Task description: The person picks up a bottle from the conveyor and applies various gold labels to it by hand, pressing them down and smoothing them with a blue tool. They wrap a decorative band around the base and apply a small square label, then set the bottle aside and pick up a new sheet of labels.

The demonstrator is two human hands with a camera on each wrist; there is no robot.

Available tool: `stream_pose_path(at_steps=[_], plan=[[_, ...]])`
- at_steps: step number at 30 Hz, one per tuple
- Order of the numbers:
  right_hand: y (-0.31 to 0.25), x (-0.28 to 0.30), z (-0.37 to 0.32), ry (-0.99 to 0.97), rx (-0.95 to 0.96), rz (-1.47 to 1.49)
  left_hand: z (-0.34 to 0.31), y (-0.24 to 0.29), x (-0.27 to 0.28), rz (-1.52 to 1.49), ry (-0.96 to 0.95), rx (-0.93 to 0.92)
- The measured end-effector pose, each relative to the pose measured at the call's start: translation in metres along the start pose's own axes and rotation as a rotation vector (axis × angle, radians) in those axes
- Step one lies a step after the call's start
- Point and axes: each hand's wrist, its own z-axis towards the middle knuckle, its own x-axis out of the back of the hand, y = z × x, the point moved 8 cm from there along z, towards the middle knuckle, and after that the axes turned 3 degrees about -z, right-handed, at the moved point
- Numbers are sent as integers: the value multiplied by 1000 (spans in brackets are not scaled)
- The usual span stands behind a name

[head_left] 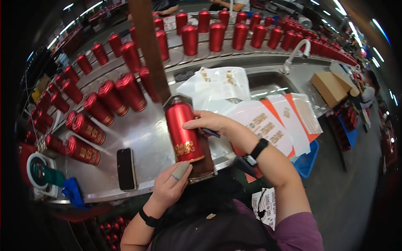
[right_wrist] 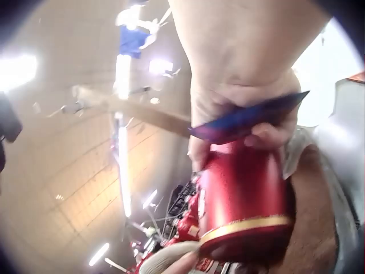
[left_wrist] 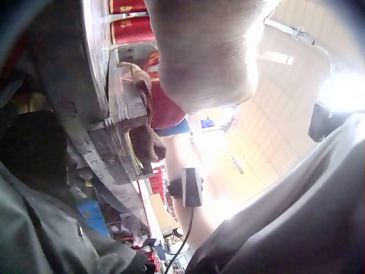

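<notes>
A red metal bottle (head_left: pixel 182 125) with gold print near its base lies tilted on a brown-padded support in front of me. My right hand (head_left: pixel 212 122) lies over its upper side, the thumb across the red surface. Curled fingers of that hand also hold a thin dark blue flat piece (right_wrist: pixel 251 119), which overlaps the bottle in the right wrist view. My left hand (head_left: pixel 169 186) touches the bottle's base with extended fingers, one wearing a pale finger cover (head_left: pixel 181 170). In the left wrist view, the back of the wrist hides most of the work.
Several red bottles (head_left: pixel 96 109) stand on the metal worktop (head_left: pixel 125 134) at left, beside a phone (head_left: pixel 126 169). More bottles (head_left: pixel 216 37) line the conveyor behind. Printed sheets (head_left: pixel 264 125) lie at right near a sink (head_left: pixel 272 83) with a white tap (head_left: pixel 295 54). A wooden post (head_left: pixel 146 42) rises ahead.
</notes>
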Motion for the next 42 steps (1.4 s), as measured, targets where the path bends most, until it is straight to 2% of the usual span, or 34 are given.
stream_pose_path(at_steps=[1,3,6,7,9,13,15,16,18,19,21,22,25,27,29,30,32,33,35,36,39,41,42], plan=[[-3,-2,6,85,153,-45,0,-2,0,15,-12,15],[-39,-3,-18,330,41,-680,0,-2,0,-13,-11,-6],[-35,5,-12,268,51,-704,3,-1,-3,-6,-20,-18],[-32,5,-14,148,87,-403,3,-1,-3,-11,-16,-13],[-6,11,-5,-27,-20,-132,2,-1,-4,-4,-12,-11],[20,2,6,-17,-67,-3,1,-1,-4,29,-26,-30],[-11,-10,-1,28,155,-32,2,-1,-3,34,-34,-33],[-22,-18,-4,29,154,-17,3,0,-3,38,-35,-43],[-38,-5,-20,384,-60,-827,6,0,-3,36,-54,-51],[-31,3,-19,389,-65,-817,7,1,-4,39,-54,-56],[-22,6,-9,46,81,-254,5,0,-5,28,-51,-55],[-18,7,-8,-105,30,-120,4,-1,-4,23,-45,-50],[4,6,1,-127,-57,25,5,0,-4,25,-65,-55],[2,-1,2,-109,-45,18,6,-1,-2,25,-73,-61],[-18,-9,2,-43,200,-33,7,-2,-1,24,-82,-62],[-24,-15,0,-43,200,-27,9,-2,-1,31,-91,-73],[-34,0,-7,324,40,-866,10,0,-2,34,-105,-86],[-33,7,-9,328,39,-863,11,-1,-1,34,-109,-92],[-23,13,-8,4,17,-198,12,0,-1,36,-106,-92],[-11,13,-1,-84,-23,-119,12,0,-1,27,-107,-81],[6,7,9,-96,-54,25,10,-1,-1,21,-111,-76],[0,2,13,-82,-29,-39,10,-1,0,23,-112,-74],[-7,4,12,33,45,-195,11,-1,0,25,-119,-76]])
